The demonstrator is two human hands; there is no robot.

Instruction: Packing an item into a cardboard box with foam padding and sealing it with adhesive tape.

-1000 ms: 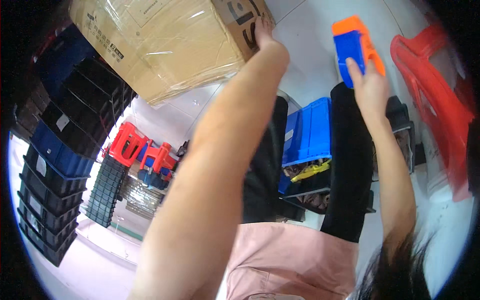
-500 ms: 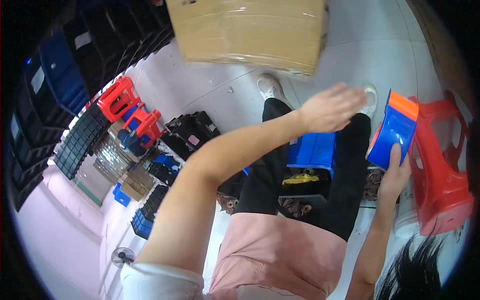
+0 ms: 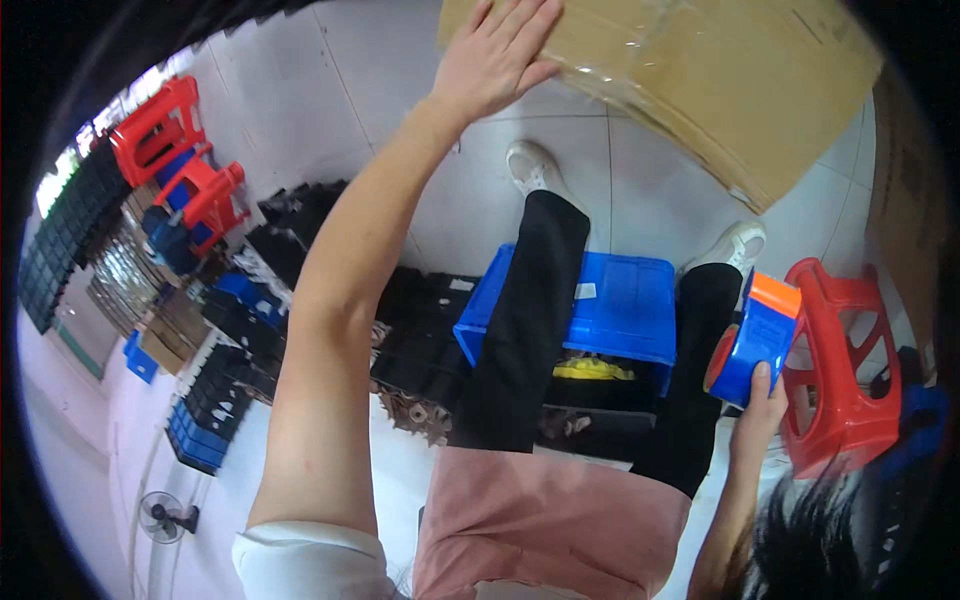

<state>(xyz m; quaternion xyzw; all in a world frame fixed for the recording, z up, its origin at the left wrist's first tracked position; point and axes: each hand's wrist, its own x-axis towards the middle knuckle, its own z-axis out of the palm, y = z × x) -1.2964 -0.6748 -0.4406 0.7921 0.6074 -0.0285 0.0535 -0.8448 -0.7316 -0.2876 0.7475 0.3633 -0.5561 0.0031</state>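
My left hand lies flat on the edge of a large cardboard box, its fingers stretched out and holding nothing. Clear tape shows on the box's top. In my right hand is a blue tape dispenser with an orange end, held up beside my right leg. Its side shows a round reddish part. The fingers wrapped behind the dispenser are mostly hidden; the thumb presses on its lower end.
A red plastic stool stands right of the dispenser. Between my legs is a blue bin, with yellow material below it. Black crates and red stools are on the left, and a fan at lower left.
My left hand has swung left and forward, away from the dispenser side, onto the box. The view has shifted, and the box now appears farther right and turned. The right hand still holds the dispenser.
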